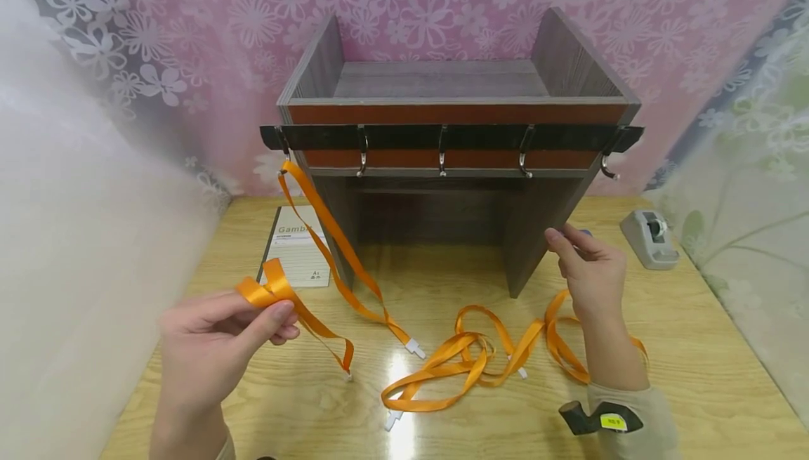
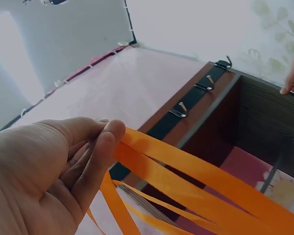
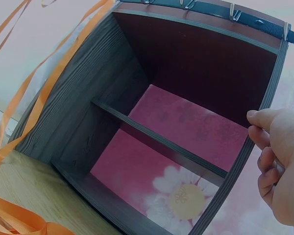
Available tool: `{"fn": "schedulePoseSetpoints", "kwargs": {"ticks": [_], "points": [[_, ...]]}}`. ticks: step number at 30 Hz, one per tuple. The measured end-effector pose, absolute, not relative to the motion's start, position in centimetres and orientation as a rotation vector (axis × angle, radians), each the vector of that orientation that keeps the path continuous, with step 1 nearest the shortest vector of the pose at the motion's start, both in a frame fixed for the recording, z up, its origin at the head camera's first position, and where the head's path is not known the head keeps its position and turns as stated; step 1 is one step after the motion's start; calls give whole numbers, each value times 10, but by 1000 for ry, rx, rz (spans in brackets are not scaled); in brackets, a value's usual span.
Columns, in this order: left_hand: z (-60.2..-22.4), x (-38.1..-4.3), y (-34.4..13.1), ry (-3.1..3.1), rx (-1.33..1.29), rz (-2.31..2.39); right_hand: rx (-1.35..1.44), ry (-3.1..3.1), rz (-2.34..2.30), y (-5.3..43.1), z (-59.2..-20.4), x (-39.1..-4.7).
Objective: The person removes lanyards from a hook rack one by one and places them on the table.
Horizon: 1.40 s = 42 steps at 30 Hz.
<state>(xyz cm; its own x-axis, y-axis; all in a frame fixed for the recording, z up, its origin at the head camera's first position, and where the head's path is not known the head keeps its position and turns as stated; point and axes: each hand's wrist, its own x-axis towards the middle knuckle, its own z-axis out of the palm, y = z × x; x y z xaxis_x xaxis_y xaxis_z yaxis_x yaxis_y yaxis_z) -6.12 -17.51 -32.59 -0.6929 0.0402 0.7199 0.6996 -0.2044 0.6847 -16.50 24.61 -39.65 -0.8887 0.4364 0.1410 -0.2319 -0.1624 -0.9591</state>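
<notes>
My left hand [image 1: 211, 340] pinches a looped orange lanyard [image 1: 276, 279] between thumb and fingers, its lower end hanging toward the tabletop. In the left wrist view the orange ribbon [image 2: 196, 176] runs out from the fingertips. Another orange lanyard [image 1: 341, 239] hangs from the leftmost hook [image 1: 284, 154] of a dark hook strip, its white clip [image 1: 413, 347] close over the table. Beside the grey wooden rack's right side panel [image 1: 534, 235], my right hand [image 1: 594, 274] has its fingers loosely curled. In the right wrist view its thumb tip is right at the panel edge [image 3: 257, 117].
More orange lanyards [image 1: 442, 369] lie tangled on the wooden table [image 1: 303, 425], between the hands and under the right forearm. A notebook [image 1: 297, 249] lies left of the rack. A grey tape dispenser [image 1: 651, 239] stands at the right. Several metal hooks [image 1: 442, 154] line the strip.
</notes>
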Motion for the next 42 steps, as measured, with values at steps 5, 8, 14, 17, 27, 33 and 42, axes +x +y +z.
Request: {"fn": "schedulePoseSetpoints", "kwargs": {"ticks": [5, 8, 14, 17, 27, 33, 42], "points": [[-335, -64, -173, -1668, -850, -1929, -212, -1704, 2086, 246, -395, -164], [-343, -66, -171, -1695, -858, -1922, -214, -1714, 2079, 246, -395, -164], [-360, -65, -165, -1793, -819, -1912, -202, -1692, 2081, 244, -395, -164], [-371, -62, -164, -1845, -770, -1938, -209, -1696, 2073, 244, -396, -164], [-400, -58, -164, -2038, -599, -2029, -188, -1659, 2076, 243, -398, -166], [-416, -57, -163, -2097, -621, -2045, -154, -1657, 2070, 242, -399, -167], [-439, -58, -159, -2219, -596, -2137, -159, -1672, 2058, 244, -398, -167]]}}
